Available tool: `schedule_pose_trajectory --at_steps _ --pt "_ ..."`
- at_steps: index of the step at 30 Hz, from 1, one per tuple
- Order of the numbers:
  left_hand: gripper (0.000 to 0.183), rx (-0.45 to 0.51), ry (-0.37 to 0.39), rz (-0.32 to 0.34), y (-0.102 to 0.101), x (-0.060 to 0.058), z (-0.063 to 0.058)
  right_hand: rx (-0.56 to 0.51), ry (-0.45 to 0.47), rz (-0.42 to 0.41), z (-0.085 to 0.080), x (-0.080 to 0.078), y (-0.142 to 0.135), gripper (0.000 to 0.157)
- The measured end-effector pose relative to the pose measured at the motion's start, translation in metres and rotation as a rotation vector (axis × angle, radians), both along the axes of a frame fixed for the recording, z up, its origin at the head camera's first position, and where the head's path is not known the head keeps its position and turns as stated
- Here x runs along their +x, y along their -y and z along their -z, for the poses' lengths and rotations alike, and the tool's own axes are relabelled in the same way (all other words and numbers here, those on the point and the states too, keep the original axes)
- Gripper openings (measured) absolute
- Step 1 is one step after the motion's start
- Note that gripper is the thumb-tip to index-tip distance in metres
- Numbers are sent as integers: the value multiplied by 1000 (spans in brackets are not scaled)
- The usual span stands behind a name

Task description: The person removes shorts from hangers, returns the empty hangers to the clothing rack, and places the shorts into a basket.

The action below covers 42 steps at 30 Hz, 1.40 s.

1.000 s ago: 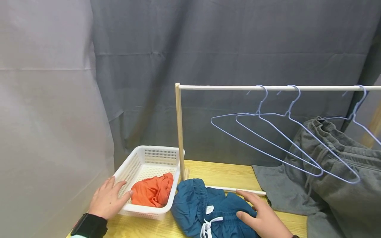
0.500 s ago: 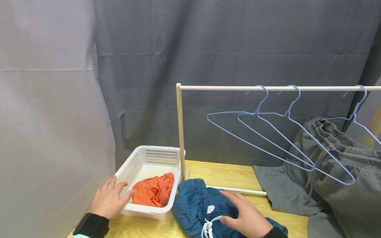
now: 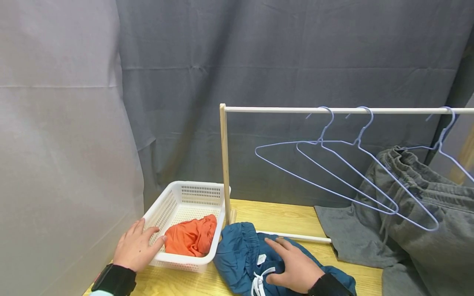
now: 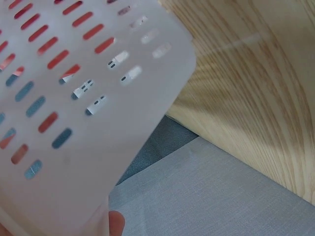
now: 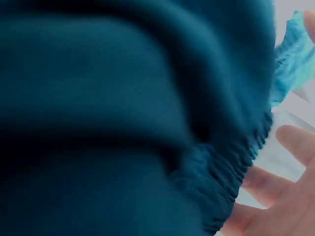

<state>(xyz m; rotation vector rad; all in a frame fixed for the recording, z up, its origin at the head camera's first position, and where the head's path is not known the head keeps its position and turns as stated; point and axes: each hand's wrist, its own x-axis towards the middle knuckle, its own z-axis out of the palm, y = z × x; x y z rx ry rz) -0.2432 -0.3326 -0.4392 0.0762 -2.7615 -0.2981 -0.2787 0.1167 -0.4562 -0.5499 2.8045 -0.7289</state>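
My left hand rests, fingers spread, at the near left corner of a white plastic basket. A crumpled orange cloth lies inside it. The left wrist view shows the slotted basket wall up close, with a fingertip at its edge. My right hand lies over blue pants with a gathered waistband and a tied white drawstring. Its fingers are spread, pointing up and left. In the right wrist view the blue fabric fills most of the picture, beside the right fingers.
A rack with a white top bar and a wooden post stands on the wooden table. Two bare lilac hangers hang there. Grey sweatpants hang at the right, by another hanger.
My right hand has moved left across the blue pants, toward the drawstring. The bare hangers sway slightly. My left hand stays at the basket.
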Motion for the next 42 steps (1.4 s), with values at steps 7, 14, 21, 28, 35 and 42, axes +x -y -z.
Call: schedule_pose_trajectory --at_steps 7,14,21,28,35,42 --pt "54 14 -10 2 -2 0 2 119 36 -3 13 -5 9 104" --pt "56 26 19 -5 -4 -1 1 148 42 -44 15 -5 15 117" --pt "60 14 25 -3 -1 -3 1 214 -2 -88 21 -7 23 112" --pt "57 19 3 17 4 2 4 286 3 -62 22 -7 32 105" --pt "55 8 -16 17 4 0 4 330 -42 -81 23 -9 29 92" --pt "55 9 -5 24 3 1 3 340 -97 -114 24 -10 26 71"
